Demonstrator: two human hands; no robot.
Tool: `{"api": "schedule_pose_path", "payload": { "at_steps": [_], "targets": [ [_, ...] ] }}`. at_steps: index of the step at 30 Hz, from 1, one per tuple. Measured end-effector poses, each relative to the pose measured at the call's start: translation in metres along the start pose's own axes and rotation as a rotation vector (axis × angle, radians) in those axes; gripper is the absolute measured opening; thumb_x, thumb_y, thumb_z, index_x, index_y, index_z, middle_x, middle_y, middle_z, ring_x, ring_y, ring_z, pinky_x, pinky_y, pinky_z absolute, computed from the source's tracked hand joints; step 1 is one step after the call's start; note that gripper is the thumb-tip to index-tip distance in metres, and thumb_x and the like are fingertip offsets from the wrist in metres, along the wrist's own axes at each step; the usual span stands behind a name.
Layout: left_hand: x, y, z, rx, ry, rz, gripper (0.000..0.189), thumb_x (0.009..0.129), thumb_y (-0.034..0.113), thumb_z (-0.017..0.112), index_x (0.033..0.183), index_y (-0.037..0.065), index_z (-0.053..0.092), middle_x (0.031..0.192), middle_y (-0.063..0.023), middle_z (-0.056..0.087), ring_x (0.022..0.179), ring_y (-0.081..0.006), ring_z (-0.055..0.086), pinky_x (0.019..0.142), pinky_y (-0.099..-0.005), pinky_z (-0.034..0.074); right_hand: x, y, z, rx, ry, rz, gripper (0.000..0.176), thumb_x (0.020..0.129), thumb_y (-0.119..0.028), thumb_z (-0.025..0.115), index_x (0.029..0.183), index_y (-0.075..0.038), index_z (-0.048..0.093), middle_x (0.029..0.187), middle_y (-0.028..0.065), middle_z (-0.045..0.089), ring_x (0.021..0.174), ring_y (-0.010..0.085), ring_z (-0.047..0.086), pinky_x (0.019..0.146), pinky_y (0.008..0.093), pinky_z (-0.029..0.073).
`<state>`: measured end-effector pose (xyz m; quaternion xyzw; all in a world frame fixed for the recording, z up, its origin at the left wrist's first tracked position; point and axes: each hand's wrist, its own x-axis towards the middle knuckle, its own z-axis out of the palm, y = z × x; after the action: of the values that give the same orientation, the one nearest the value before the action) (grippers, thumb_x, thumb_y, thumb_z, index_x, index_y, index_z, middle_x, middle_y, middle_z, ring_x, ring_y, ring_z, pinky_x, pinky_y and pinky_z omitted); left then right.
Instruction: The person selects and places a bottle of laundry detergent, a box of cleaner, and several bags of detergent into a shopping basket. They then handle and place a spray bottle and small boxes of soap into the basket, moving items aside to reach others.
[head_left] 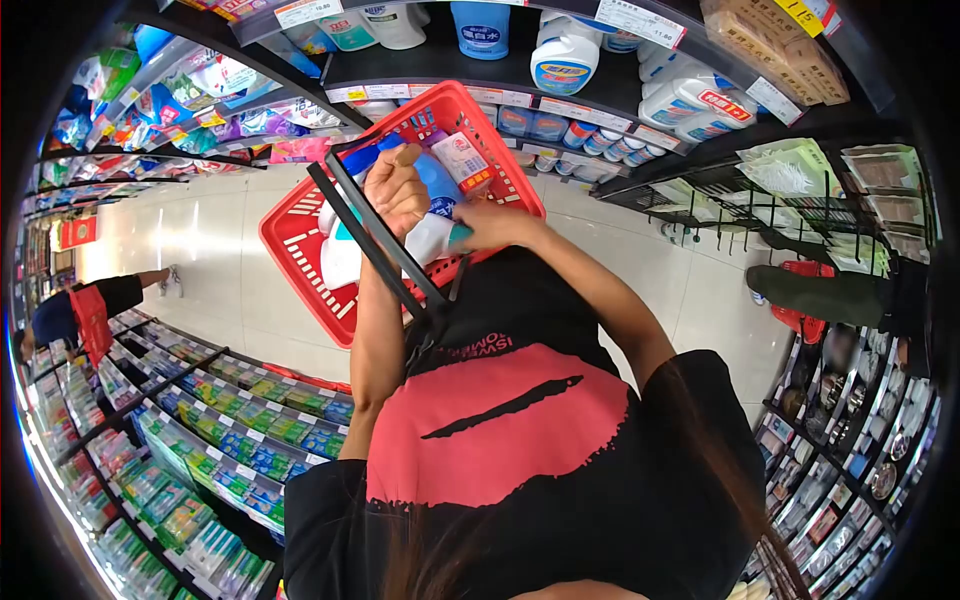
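Observation:
A red shopping basket (303, 243) hangs in front of me, its black handles (372, 228) crossing my left forearm. Above the basket's contents, my left hand (397, 192) has its fingers curled in, with nothing visible in them. My right hand (486, 226) is inside the basket, its fingers at the teal cap of a white bottle (430, 240) lying tilted. Beside it are a blue bottle (436, 183) with a white-lettered label and a white and orange pack (461, 163). Another white bottle (340, 262) rests at the basket's left side, partly behind the handles.
Ahead, a shelf holds a blue bottle (481, 30) and a white detergent bottle (566, 55). Bagged goods (225, 75) line the shelves at left. A person (70, 318) stands far left; another person's leg (815, 292) and a second red basket (803, 322) are at right.

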<state>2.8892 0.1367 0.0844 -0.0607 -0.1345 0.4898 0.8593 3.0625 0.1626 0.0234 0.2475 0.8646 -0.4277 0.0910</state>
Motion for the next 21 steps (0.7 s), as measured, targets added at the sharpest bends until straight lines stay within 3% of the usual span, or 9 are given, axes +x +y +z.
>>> {"api": "schedule_pose_path", "payload": {
  "at_steps": [1,3,7,9,10,13,16,19,21],
  "targets": [
    [-0.001,0.000,0.001,0.000,0.002,0.001,0.025,0.096,0.017,0.031,0.077,0.004,0.042,0.038,-0.0010,0.036,0.028,-0.0078,0.029,0.030,-0.0208,0.021,0.000,0.002,0.015,0.025,-0.078,0.105,0.069,0.069,-0.051,0.070,0.107,0.003,0.050,0.102,0.0239,0.058,0.092,0.0339,0.059,0.076,0.0391,0.047],
    [-0.001,-0.002,0.003,-0.001,0.003,0.000,0.025,0.096,0.017,0.032,0.077,0.004,0.042,0.038,-0.0009,0.036,0.027,-0.0078,0.029,0.031,-0.0208,0.021,0.012,0.012,0.032,0.116,-0.042,0.109,0.074,0.068,-0.054,0.070,0.107,0.004,0.048,0.099,0.0234,0.058,0.093,0.0333,0.059,0.078,0.0387,0.046],
    [-0.004,-0.003,0.005,0.005,0.008,0.024,0.025,0.096,0.017,0.029,0.077,0.005,0.040,0.039,-0.0013,0.035,0.027,-0.0081,0.029,0.030,-0.0210,0.021,0.019,0.026,0.044,0.348,0.074,0.066,0.068,0.070,-0.054,0.069,0.102,0.003,0.051,0.094,0.0194,0.059,0.091,0.0288,0.059,0.078,0.0375,0.046],
    [-0.008,-0.002,0.005,-0.008,0.006,0.031,0.025,0.095,0.017,0.029,0.078,0.004,0.041,0.039,-0.0015,0.035,0.027,-0.0081,0.028,0.030,-0.0212,0.021,0.003,0.010,0.017,0.453,0.124,0.182,0.064,0.071,-0.052,0.069,0.099,0.003,0.053,0.090,0.0163,0.060,0.089,0.0263,0.060,0.076,0.0372,0.046],
    [-0.009,-0.002,0.006,-0.008,0.008,0.040,0.025,0.095,0.016,0.029,0.077,0.004,0.041,0.039,-0.0016,0.035,0.027,-0.0081,0.028,0.030,-0.0211,0.021,-0.005,0.000,-0.001,0.348,0.200,0.175,0.055,0.073,-0.046,0.069,0.097,0.000,0.055,0.086,0.0145,0.060,0.083,0.0250,0.061,0.070,0.0376,0.046],
    [-0.013,-0.002,0.007,-0.007,0.001,0.042,0.024,0.095,0.017,0.031,0.079,0.003,0.043,0.039,-0.0009,0.036,0.027,-0.0078,0.028,0.030,-0.0215,0.021,-0.034,-0.034,-0.046,0.201,0.246,0.208,0.053,0.070,-0.044,0.071,0.098,-0.002,0.055,0.084,0.0147,0.059,0.081,0.0280,0.061,0.070,0.0392,0.046],
    [-0.015,-0.001,0.009,-0.002,-0.004,0.031,0.025,0.095,0.017,0.032,0.079,0.002,0.044,0.038,-0.0006,0.035,0.027,-0.0076,0.027,0.030,-0.0218,0.021,-0.056,-0.058,-0.087,-0.095,0.490,-0.011,0.047,0.070,-0.033,0.073,0.103,-0.005,0.055,0.093,0.0154,0.059,0.085,0.0311,0.058,0.071,0.0406,0.046],
    [-0.016,-0.003,0.010,-0.008,-0.018,0.026,0.025,0.095,0.017,0.032,0.078,0.002,0.044,0.038,-0.0007,0.035,0.027,-0.0076,0.027,0.030,-0.0217,0.020,-0.046,-0.047,-0.106,-0.147,0.468,-0.304,0.046,0.070,-0.021,0.074,0.109,-0.007,0.054,0.104,0.0147,0.058,0.091,0.0332,0.056,0.071,0.0428,0.046],
    [-0.018,-0.004,0.011,-0.007,-0.023,0.026,0.026,0.095,0.017,0.032,0.078,0.003,0.044,0.038,-0.0007,0.035,0.027,-0.0075,0.027,0.030,-0.0217,0.020,-0.027,-0.036,-0.100,0.095,0.508,-0.304,0.050,0.071,-0.015,0.074,0.115,-0.009,0.051,0.109,0.0107,0.057,0.095,0.0265,0.058,0.076,0.0388,0.047]
  ]
}}
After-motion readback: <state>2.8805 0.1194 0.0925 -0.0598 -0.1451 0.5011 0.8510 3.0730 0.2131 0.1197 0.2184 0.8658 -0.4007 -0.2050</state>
